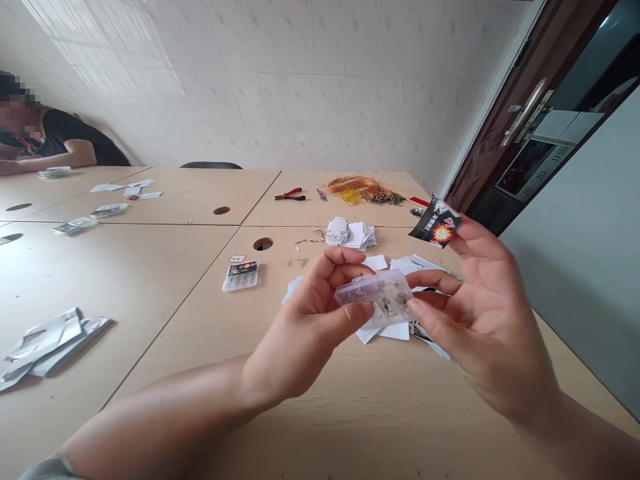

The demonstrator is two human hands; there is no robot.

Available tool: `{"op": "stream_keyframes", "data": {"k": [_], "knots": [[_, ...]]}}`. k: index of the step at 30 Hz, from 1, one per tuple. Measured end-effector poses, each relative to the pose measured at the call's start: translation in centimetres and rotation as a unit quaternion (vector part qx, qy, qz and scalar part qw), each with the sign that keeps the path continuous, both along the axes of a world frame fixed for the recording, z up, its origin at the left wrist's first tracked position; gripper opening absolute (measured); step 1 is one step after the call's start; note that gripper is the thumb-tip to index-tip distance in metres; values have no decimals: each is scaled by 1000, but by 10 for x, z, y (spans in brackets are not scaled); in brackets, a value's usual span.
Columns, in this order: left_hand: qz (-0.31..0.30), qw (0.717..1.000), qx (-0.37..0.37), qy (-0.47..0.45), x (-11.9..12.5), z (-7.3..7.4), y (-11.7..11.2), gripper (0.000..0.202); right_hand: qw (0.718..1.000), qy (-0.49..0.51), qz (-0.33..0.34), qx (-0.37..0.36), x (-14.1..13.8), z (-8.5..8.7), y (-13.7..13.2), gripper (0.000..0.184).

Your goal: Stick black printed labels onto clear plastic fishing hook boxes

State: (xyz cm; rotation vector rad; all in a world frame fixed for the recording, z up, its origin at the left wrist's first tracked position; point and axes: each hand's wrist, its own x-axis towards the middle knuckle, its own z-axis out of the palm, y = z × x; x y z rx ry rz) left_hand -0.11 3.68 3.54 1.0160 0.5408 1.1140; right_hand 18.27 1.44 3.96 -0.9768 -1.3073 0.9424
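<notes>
Two hands on one clear case (375,297), held up in the air over the near right part of the worktop (150,280). Left hand (300,333) closed on the case's left end — thumb under, fingers (340,261) curled over the top. Right hand (490,320) pinching the right end with its lower fingertips, and gripping one black packet (436,225) higher up, seemingly between thumb and forefinger. Small metal bits inside the case, possibly hooks; too small to tell. Likely light, stiff and slick, thin-walled — best taken by the short ends or long edges, not squeezed across the flat lid. Counted elsewhere: one second case (241,275) lying to the left, one stack of white cards (350,233) farther off, several loose white slips (395,331) under the hands, one pair of pliers (289,195) and one wire bundle (363,189) at the far edge. One other person (65,143) seated far left.
</notes>
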Motion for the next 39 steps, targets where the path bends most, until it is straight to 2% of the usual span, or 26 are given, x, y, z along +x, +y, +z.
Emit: {"op": "stream_keyframes", "data": {"k": [4,9,14,18,24,28,31,33,36,39], "knots": [[6,997,78,-8,0,2,-4,19,999,14,5,37,2,2,-4,69],[26,993,113,26,0,4,-8,18,999,-1,20,51,3,-1,-7,70],[-6,995,97,37,1,1,-3,16,999,-10,14,32,4,-2,-7,68],[-28,999,46,-10,4,-1,4,18,1000,17,18,8,3,-1,-6,59],[-37,999,-23,-15,5,-3,11,18,999,33,-39,-3,1,-1,1,62],[-7,1000,-26,8,4,-5,12,15,998,35,-55,2,0,-1,4,61],[0,999,-41,14,4,-7,13,22,998,22,-51,5,0,-2,5,60],[-12,999,-32,17,5,-8,13,27,999,3,-53,4,0,-3,6,60],[-46,999,5,21,7,-9,12,19,998,-5,-63,8,0,-4,6,59],[-59,998,10,12,7,-10,12,10,998,2,-66,13,1,-5,7,58]]}}
